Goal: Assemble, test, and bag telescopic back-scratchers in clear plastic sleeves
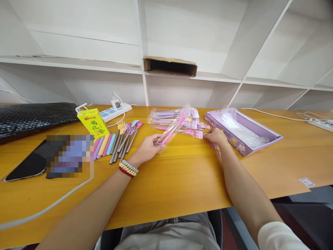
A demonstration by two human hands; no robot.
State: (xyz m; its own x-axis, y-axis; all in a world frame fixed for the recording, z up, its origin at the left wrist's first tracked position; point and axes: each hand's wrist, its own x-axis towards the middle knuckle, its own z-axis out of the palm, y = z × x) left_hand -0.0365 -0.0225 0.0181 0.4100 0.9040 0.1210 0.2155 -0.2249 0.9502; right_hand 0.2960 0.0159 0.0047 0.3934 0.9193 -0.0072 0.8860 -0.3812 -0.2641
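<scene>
My left hand (148, 149) is closed around a pink back scratcher (173, 129) in a clear plastic sleeve, its hand-shaped head pointing up and away. My right hand (217, 136) is curled at the front left side of the purple box, its fingertips on small purple cards (214, 146) that it partly covers. Between and beyond my hands lies a pile of bagged back scratchers (166, 116) with purple cards at their right ends. Unbagged metal rods (121, 146) with colourful hand-shaped heads lie left of my left hand, beside several coloured handles (104, 145).
An open purple box (247, 150) holds clear plastic bags (238, 126). At left stand a yellow drink carton (94, 123), a white power strip (117, 111), a black tablet-like item (28, 159) and a blurred-out item. A cardboard box (170, 66) sits on the shelf above.
</scene>
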